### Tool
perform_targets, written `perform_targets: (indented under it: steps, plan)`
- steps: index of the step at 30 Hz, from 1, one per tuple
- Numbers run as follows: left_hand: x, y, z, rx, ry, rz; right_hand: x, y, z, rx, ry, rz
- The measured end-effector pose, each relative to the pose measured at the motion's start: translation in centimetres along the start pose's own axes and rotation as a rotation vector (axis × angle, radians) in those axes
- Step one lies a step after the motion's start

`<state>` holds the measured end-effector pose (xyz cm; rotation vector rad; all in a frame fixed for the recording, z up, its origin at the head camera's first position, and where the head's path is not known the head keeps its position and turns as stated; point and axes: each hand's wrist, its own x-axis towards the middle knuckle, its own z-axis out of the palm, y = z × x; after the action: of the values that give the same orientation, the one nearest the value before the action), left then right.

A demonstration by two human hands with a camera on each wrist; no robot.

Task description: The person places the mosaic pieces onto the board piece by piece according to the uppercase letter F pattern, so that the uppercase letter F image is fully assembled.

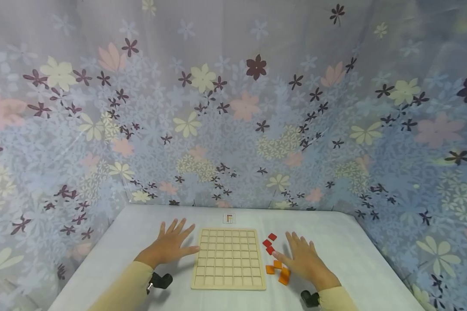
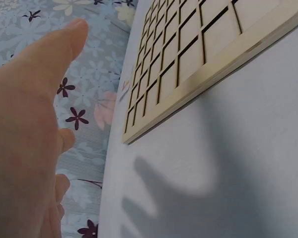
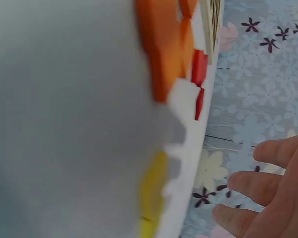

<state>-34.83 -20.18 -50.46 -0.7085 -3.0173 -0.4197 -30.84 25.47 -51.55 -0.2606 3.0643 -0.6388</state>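
1. Two hands flank a square wooden board; it lies flat on the white table, directly between them, its ridges marking off a grid of shallow cells.
2. One hand, the left hand, has its fingers spread and straight, gripping nothing; its thumb points at the board's left edge, near it, and the left wrist view shows the two apart.
3. Another, the right hand, is likewise spread and holds nothing; its thumb tip is close to the red tiles, though whether it touches one I cannot tell.
4. Three red tiles lie just right of the board; some orange tiles sit nearer the person, partly overlapping; yellow tiles show, blurred, in the right wrist view.
5. All these tiles look light, stiff and smooth, so they may slide under a careless push; opposite edges, between thumb and fingertip, seem the best hold; overlapping ones could drag a neighbour along.
6. One board, probably light and rigid too; its plain outer rim offers the surest grip, a hand at each side, kept level.
7. One small printed card lies beyond the board; a flowered curtain hangs behind.
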Motion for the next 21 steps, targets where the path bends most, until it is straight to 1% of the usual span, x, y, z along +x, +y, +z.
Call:
perform_targets:
  steps: [4, 10, 13, 16, 21]
  plan:
    - [0.0, 0.5, 1.2, -0.044, -0.011, -0.011, -0.4, 0.3, 1.3, 0.031, -0.024, 0.021]
    - [-0.8, 1.3, 3.2, -0.108, -0.014, -0.005, -0.9, 0.2, 2.0, 0.037, -0.033, 0.017]
    - [-1.2, 2.0, 3.7, -0.134, -0.017, -0.005, -1.0, 0.0, 2.1, 0.051, -0.050, 0.024]
    - [-1.5, 2.7, 4.0, -0.179, -0.018, -0.009, -1.1, -0.3, 2.2, 0.053, -0.060, 0.021]
    - [-1.6, 3.3, 4.7, -0.237, -0.025, -0.014, -1.0, -0.7, 2.2, 0.106, -0.054, 0.023]
